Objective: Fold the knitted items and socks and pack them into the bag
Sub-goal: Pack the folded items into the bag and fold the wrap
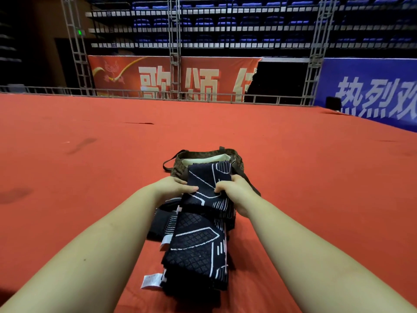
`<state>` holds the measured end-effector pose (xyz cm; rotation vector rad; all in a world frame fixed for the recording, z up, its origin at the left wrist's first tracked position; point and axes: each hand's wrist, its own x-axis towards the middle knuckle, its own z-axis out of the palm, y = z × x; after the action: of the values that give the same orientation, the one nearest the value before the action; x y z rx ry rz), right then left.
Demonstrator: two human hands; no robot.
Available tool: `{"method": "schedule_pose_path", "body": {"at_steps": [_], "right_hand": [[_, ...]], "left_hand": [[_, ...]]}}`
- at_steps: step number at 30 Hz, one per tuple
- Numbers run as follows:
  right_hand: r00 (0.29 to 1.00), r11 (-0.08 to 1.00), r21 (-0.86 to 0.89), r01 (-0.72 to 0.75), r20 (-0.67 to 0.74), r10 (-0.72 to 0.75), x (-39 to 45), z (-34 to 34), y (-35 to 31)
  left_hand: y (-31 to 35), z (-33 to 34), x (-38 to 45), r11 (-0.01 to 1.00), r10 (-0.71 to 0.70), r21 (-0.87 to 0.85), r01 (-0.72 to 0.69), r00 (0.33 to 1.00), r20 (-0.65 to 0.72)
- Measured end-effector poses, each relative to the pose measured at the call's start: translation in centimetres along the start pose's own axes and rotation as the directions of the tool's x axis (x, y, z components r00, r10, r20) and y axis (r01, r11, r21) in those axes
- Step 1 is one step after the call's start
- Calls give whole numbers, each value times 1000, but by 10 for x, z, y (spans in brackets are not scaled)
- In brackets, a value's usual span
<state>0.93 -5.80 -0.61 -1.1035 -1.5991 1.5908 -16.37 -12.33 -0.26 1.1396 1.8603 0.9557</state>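
Note:
A dark navy knitted item point(198, 242) with white line patterns lies folded in a long stack on the red floor, white labels sticking out at its left side. My left hand point(173, 186) grips its far end from the left, thumb on top. My right hand point(234, 190) grips the same end from the right, fingers curled over the fabric. That far end is lifted over the mouth of a brown patterned bag point(237, 158), which stands open just beyond with a cream lining showing. No socks can be made out.
Red carpet point(90, 168) covers the wide floor on all sides. A low metal rail point(135, 92) runs along its far edge, with truss towers, red and blue banners and rows of seats behind.

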Motion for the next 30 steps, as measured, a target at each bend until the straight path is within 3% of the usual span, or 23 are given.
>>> {"method": "schedule_pose_path", "body": {"at_steps": [4, 12, 23, 30], "right_hand": [[994, 963, 254, -88, 90, 67, 2, 1, -14], [975, 948, 303, -100, 222, 32, 17, -13, -49], [981, 981, 171, -95, 184, 63, 142, -81, -49], [971, 979, 90, -181, 174, 164, 209, -113, -53]], "left_hand": [[10, -13, -7, 989, -34, -140, 43, 997, 65], [35, -34, 8, 894, 27, -441, 81, 972, 233], [84, -3, 128, 937, -50, -337, 90, 991, 127], [108, 6, 200, 938, -138, -302, 169, 983, 122]]}}
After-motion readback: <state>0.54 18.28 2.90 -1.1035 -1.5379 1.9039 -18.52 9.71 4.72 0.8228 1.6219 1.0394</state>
